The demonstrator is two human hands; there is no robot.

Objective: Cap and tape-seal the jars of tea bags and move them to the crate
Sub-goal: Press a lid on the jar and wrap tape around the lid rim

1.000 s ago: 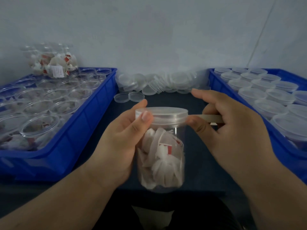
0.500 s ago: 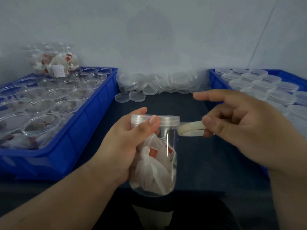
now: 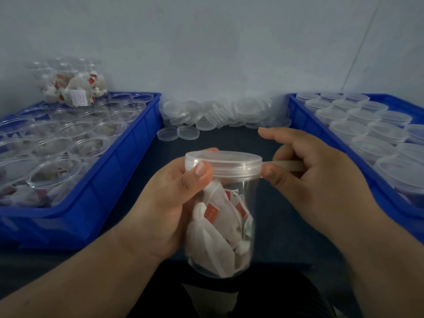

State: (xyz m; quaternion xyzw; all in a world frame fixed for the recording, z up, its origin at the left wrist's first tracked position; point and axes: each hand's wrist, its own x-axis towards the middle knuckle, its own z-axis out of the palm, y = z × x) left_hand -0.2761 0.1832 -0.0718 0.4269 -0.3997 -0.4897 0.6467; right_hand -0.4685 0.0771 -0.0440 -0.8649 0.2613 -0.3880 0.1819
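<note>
Jar (image 3: pixel 229 237) — capped — in left hand (image 3: pixel 160 207); right hand (image 3: pixel 321 184) pinches tape (image 3: pixel 289 165) beside lid (image 3: pixel 229 164).

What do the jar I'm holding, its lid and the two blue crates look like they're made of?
Jar: clear glossy plastic, probably; the tea bags show sharply through its wall. Lid: milkier translucent plastic, with a ridged rim. Left crate and right crate: opaque blue moulded plastic, smooth, with a faint sheen.
</note>
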